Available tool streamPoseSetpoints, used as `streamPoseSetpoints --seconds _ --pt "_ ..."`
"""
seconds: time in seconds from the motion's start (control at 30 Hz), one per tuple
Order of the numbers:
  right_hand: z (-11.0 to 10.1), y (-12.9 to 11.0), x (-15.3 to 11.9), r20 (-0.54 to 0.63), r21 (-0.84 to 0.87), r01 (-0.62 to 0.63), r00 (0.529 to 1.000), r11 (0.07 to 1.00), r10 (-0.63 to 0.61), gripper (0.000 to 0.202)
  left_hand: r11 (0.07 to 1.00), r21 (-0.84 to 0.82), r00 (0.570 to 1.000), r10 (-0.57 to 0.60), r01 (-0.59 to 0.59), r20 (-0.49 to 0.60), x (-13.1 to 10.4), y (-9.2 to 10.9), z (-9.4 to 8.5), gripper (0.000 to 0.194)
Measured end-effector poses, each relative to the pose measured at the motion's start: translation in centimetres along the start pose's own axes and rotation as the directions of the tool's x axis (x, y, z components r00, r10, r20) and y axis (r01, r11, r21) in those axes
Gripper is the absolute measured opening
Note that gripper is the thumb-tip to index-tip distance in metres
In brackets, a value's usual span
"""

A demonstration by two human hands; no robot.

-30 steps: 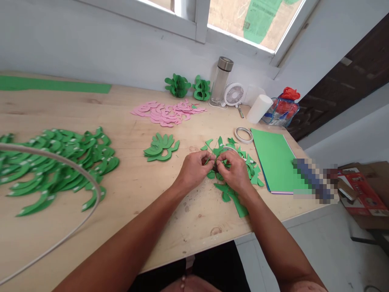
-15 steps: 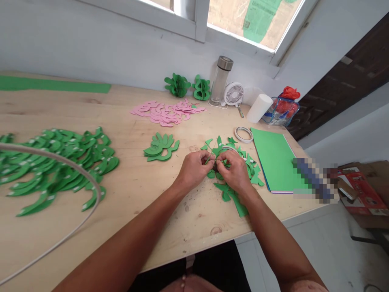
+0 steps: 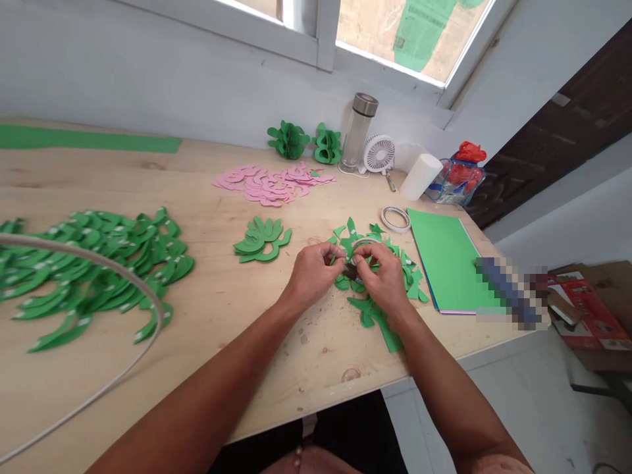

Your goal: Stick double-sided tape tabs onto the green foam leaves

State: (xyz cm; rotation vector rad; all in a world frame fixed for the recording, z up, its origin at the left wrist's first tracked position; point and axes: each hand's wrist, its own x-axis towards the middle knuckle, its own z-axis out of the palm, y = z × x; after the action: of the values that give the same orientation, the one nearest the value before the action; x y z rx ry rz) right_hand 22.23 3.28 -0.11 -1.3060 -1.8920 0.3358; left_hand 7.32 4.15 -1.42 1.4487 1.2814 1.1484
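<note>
Over a heap of green paper scraps (image 3: 413,280), both of my hands are pinched close to each other. My left hand (image 3: 316,268) grips a thin green paper piece (image 3: 334,255), its edge showing between thumb and forefinger. My right hand (image 3: 382,271) has thumb and forefinger pressed together just to the right; what they hold, if anything, is too small to make out. A dark object (image 3: 350,270) lies beneath the fingertips, partly covered. To the left of my hands sits a small stack of cut green paper shapes (image 3: 261,239).
Many curved green paper pieces with white tabs (image 3: 99,263) cover the left. Pink cut-outs (image 3: 276,183) lie farther back. A tape roll (image 3: 395,219) and green sheets (image 3: 444,263) are at right. A glass bottle (image 3: 358,131) and small fan (image 3: 380,154) stand by the wall.
My fingertips have drawn slightly apart, and more of the dark object shows between them. The thin green piece in my left hand sits lower. The surrounding piles stay as they were.
</note>
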Motion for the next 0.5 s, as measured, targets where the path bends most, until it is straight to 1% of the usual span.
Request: streamPoseSetpoints --seconds 0.1,0.2,0.27,0.37,0.43,0.5 --pt "-0.08 0.02 -0.01 -0.040 0.043 -0.045 0.998 0.998 0.046 0.008 0.997 -0.072 1.000 -0.025 0.026 0.013 0.07 -0.16 0.01 0.015" --pt "-0.09 0.14 0.07 -0.031 0.112 -0.129 0.991 0.985 0.133 0.009 0.984 -0.169 0.997 -0.056 0.063 0.046 0.09 -0.18 0.05 0.014" --pt "-0.06 0.23 0.14 0.011 0.183 -0.200 0.979 0.962 0.202 0.010 0.972 -0.220 0.995 -0.073 0.085 0.063 0.10 -0.14 0.06 0.013" --pt "0.06 0.30 0.20 0.127 0.302 -0.310 0.950 0.901 0.284 0.009 0.959 -0.267 0.994 -0.079 0.097 0.077 0.09 0.00 0.04 0.012" --pt "0.16 0.33 0.18 0.197 0.372 -0.367 0.929 0.853 0.314 0.011 0.954 -0.284 0.993 -0.077 0.099 0.088 0.06 0.14 0.02 0.013" --pt "0.25 0.37 0.12 0.228 0.421 -0.394 0.918 0.817 0.326 0.014 0.953 -0.289 0.992 -0.068 0.096 0.105 0.00 0.31 0.01 0.012"
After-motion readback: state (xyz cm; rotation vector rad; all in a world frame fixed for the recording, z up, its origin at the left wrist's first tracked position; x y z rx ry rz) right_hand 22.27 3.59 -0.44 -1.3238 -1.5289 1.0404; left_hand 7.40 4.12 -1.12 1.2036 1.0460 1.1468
